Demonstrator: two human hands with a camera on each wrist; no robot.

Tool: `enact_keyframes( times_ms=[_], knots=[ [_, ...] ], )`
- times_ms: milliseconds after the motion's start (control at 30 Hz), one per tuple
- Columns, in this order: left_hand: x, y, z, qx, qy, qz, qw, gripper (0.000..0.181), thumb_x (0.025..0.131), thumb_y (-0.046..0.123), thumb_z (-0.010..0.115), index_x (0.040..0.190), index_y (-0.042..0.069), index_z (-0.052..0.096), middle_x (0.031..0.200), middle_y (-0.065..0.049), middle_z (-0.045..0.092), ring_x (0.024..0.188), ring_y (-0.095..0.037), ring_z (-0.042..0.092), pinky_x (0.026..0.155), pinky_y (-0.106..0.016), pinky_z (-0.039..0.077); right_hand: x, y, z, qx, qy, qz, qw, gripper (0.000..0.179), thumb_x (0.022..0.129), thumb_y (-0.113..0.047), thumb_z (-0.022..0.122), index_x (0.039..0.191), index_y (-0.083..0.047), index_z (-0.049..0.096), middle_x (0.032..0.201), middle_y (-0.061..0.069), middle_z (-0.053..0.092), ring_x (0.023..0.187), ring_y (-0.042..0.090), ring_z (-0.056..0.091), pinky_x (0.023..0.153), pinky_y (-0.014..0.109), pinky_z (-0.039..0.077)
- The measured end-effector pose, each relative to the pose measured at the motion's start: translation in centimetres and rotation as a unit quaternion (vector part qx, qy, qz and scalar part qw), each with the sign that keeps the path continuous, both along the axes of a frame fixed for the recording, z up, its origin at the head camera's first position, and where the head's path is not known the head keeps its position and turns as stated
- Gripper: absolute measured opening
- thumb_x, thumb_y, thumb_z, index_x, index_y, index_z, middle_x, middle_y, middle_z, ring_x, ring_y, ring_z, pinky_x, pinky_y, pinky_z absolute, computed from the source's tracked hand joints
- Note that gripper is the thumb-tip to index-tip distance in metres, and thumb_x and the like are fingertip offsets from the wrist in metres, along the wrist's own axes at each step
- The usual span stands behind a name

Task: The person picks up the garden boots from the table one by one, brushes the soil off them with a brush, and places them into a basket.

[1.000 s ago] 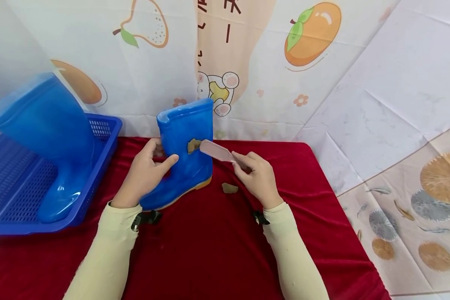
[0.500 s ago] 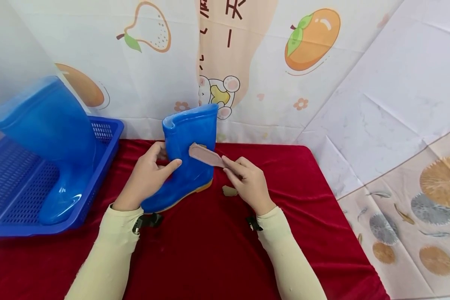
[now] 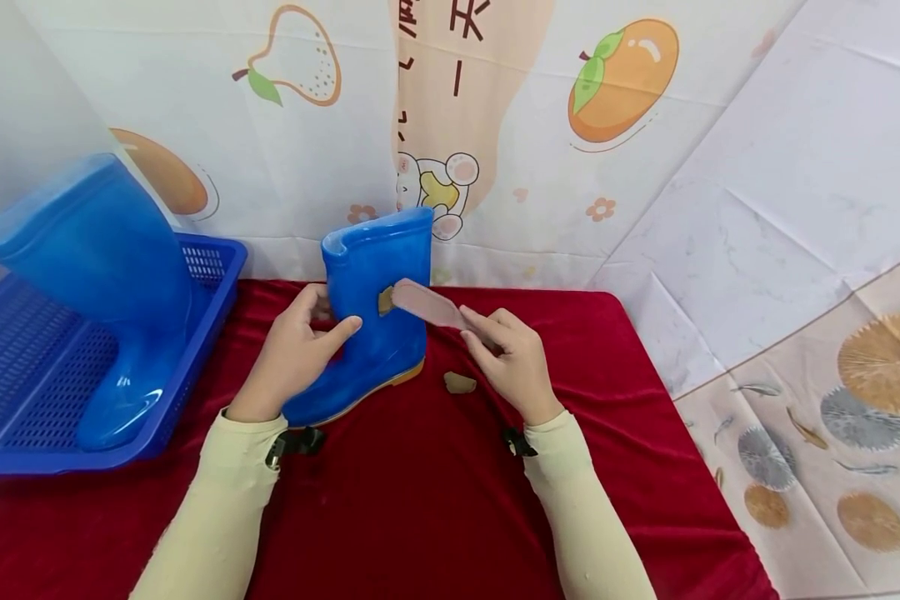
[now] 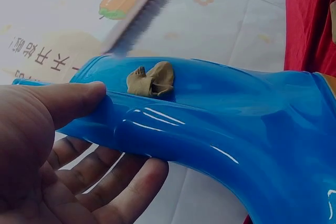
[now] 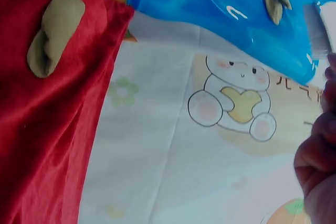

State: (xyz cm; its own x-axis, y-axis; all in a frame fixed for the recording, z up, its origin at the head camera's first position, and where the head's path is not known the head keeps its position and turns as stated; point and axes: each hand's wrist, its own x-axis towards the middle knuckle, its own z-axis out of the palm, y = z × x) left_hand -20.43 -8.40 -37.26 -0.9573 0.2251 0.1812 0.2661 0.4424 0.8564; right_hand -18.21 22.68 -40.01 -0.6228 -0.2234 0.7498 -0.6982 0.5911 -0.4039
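Observation:
A blue rain boot [image 3: 375, 258] stands on the red cloth, its toe pointing left and towards me. My left hand [image 3: 288, 354] grips the shaft, thumb on the near side and fingers on the other, as the left wrist view shows. A brown clay-like lump [image 4: 152, 80] sticks to the shaft. In my right hand [image 3: 516, 362] is a pinkish brush [image 3: 429, 303], pinched by its handle. In the left wrist view its bristles [image 4: 142, 19] appear clear of the lump, above the boot. Part of the right hand [image 5: 317, 163] is cut off in the right wrist view.
Another brown lump [image 5: 55, 32] lies on the red cloth [image 3: 420, 500] beside the boot's heel. At the left, a blue perforated basket [image 3: 142, 442] holds a second blue boot [image 3: 131, 258]. A printed curtain [image 3: 540, 208] hangs behind the table.
The brush went left and down over the lump on the boot, then back right and up, uncovering it. The left hand keeps its grip, and the boot stays nearly still.

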Motion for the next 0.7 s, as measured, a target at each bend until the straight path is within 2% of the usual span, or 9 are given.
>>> enact_keyframes(
  times_ms=[67,167,400,700],
  knots=[
    [0.0,0.1,0.0,0.0,0.003,-0.004,1.0,0.053,0.102,0.038,0.066,0.141,0.005,0.048,0.125,-0.018,0.064,0.114,-0.035,0.063,0.095,-0.059,0.055,0.2,-0.5,-0.1,0.007,0.008,0.021,0.9997,0.037,0.09,-0.002,0.079,0.126,-0.007,0.075,0.08,0.0,0.06,0.064,0.01,0.045,0.056,0.021,0.036],
    [0.1,0.3,0.0,-0.002,0.007,-0.01,0.9999,0.052,0.103,0.036,0.065,0.141,0.005,0.049,0.126,-0.018,0.064,0.114,-0.036,0.065,0.095,-0.058,0.056,0.4,-1.2,-0.2,0.036,0.004,0.028,0.9989,0.04,0.087,-0.003,0.081,0.127,-0.007,0.075,0.083,0.0,0.062,0.064,0.009,0.046,0.054,0.02,0.037],
    [0.1,0.4,0.1,-0.006,0.005,-0.005,1.0,0.052,0.104,0.035,0.064,0.142,0.004,0.048,0.127,-0.019,0.063,0.114,-0.037,0.063,0.096,-0.06,0.055,0.4,-1.1,-0.4,0.084,-0.02,-0.017,0.9961,0.037,0.091,-0.009,0.08,0.128,-0.011,0.075,0.085,-0.001,0.062,0.064,0.009,0.046,0.055,0.023,0.04],
    [-0.1,0.0,-0.1,-0.001,-0.003,0.028,0.9996,0.054,0.104,0.039,0.062,0.141,0.003,0.047,0.125,-0.021,0.062,0.113,-0.039,0.061,0.098,-0.065,0.051,0.0,0.8,-0.2,0.084,-0.035,-0.067,0.9936,0.033,0.091,-0.009,0.079,0.124,-0.013,0.077,0.077,-0.003,0.06,0.063,0.008,0.042,0.055,0.026,0.037]
  ],
)
